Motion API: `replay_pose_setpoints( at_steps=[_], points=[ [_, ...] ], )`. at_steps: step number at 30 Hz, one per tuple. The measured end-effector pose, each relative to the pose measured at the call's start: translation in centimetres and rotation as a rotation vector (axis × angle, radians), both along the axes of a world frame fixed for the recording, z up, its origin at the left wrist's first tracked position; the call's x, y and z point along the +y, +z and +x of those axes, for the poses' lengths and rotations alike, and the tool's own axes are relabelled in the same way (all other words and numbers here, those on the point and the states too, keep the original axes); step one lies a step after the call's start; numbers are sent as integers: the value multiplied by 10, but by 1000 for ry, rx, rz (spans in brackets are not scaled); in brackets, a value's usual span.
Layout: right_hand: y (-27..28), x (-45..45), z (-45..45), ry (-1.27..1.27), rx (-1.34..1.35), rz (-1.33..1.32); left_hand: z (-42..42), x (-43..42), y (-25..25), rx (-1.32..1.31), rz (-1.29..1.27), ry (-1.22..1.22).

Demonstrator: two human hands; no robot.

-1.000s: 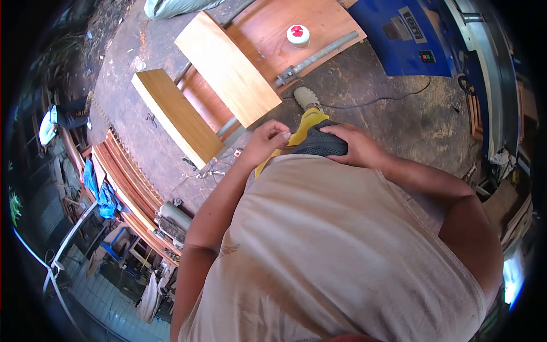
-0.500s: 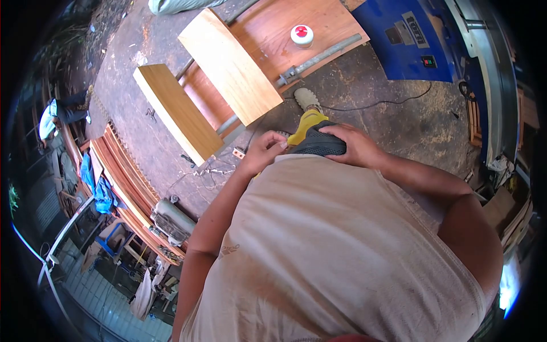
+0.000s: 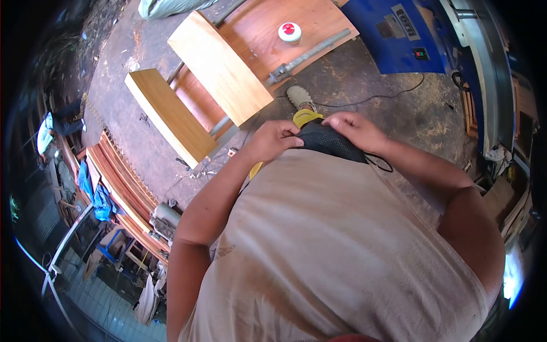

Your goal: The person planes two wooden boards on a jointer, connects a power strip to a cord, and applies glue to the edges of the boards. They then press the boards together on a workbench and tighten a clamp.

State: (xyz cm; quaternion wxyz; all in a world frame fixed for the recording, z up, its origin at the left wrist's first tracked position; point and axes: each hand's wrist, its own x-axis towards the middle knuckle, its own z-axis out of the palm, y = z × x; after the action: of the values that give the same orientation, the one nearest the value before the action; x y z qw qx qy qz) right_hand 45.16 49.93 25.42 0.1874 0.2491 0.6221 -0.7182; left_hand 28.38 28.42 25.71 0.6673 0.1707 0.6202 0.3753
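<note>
A black mesh cloth piece [image 3: 327, 142] with a thin cord loop [image 3: 383, 163] hangs in front of my waist, held between both hands. My left hand [image 3: 276, 140] is closed with thumb and fingers pinching its left edge. On the other side, my right hand [image 3: 358, 131] grips its upper right edge, thumb on top. The cord loop dangles below my right wrist. Yellow clothing [image 3: 306, 117] shows just beyond the piece, above my shoe [image 3: 301, 97]. The exact kind of mesh item I cannot make out.
Two thick wooden boards [image 3: 222, 65] [image 3: 171, 117] lie across metal clamp bars over a reddish panel [image 3: 273, 14]. A white container with a red top [image 3: 289, 33] stands there. A blue machine [image 3: 393, 40] is at right, a cable [image 3: 370, 104] on the floor, stacked planks [image 3: 122, 188] left, a person [image 3: 48, 134] far left.
My left hand has moved right and up onto the mesh piece. My right hand has shifted to its upper edge, and the piece is spread wider, its cord loop now showing.
</note>
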Motion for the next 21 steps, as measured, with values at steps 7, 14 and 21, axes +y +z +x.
replay_pose_setpoints(
  at_steps=[7, 14, 21],
  points=[
    [9, 12, 20, 98, -41, -72, 0, 9, -1, -21, -69, -153],
    [26, 1, 25, 96, 104, -98, 11, 3, -1, -212, 27, -12],
    [26, -3, 23, 43, 268, -94, 7, 23, 14, -307, -291, 28]
  ],
)
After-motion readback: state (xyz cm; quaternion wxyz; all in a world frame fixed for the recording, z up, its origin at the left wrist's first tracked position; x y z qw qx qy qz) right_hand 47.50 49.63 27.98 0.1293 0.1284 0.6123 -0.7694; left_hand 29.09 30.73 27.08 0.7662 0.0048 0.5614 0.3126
